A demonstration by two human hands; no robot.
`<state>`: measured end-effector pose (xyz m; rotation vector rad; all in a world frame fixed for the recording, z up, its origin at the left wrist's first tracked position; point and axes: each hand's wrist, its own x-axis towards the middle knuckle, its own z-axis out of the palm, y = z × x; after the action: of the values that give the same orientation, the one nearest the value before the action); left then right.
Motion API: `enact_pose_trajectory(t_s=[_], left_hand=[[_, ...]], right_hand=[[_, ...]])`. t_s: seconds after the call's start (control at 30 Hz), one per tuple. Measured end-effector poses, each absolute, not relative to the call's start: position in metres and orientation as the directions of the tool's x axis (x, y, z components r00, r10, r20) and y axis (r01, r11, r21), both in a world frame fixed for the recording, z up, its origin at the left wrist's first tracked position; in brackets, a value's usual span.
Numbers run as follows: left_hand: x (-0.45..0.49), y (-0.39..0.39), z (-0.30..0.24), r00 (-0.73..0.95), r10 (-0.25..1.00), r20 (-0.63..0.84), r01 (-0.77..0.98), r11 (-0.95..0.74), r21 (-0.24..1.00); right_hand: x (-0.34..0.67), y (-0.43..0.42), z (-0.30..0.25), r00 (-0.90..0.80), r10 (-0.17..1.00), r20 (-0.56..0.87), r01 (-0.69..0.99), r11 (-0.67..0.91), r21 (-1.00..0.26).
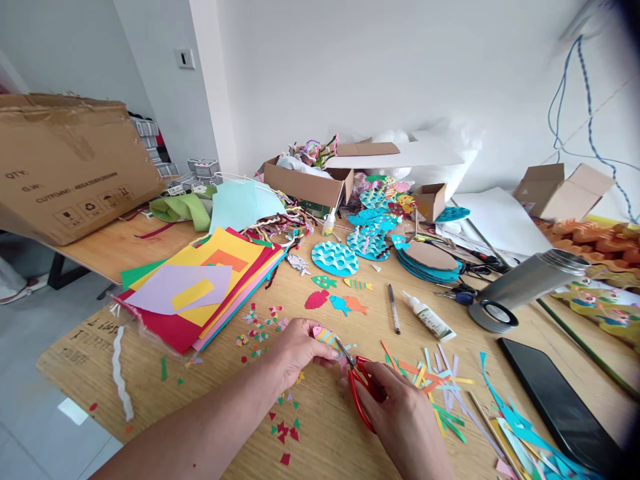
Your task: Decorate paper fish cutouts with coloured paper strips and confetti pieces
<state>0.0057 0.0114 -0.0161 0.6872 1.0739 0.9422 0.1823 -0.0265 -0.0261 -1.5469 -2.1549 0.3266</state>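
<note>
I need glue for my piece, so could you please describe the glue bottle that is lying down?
On the wooden table, find the metal flask tipped on its side. Just left of it, beside a dark pen, lies the glue bottle, white with a green label. The other glue bottle, farther back, stands upright.

The right grip hid most of the handles of the red scissors; the bottom edge cut off its wrist. The left grip covered part of the paper fish. Print on the cardboard box was unreadable.
</note>
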Motion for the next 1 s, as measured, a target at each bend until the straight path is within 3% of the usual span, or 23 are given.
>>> enact_pose_trajectory(t_s=[1.0], left_hand=[[0.0051,0.0115,-0.0164,0.199,0.878,-0.435,-0.371,0.478,0.796]], right_hand=[[0.1821,-0.0279,-0.0241,-0.255,0.932,0.258,0.837,0.346,-0.423]])
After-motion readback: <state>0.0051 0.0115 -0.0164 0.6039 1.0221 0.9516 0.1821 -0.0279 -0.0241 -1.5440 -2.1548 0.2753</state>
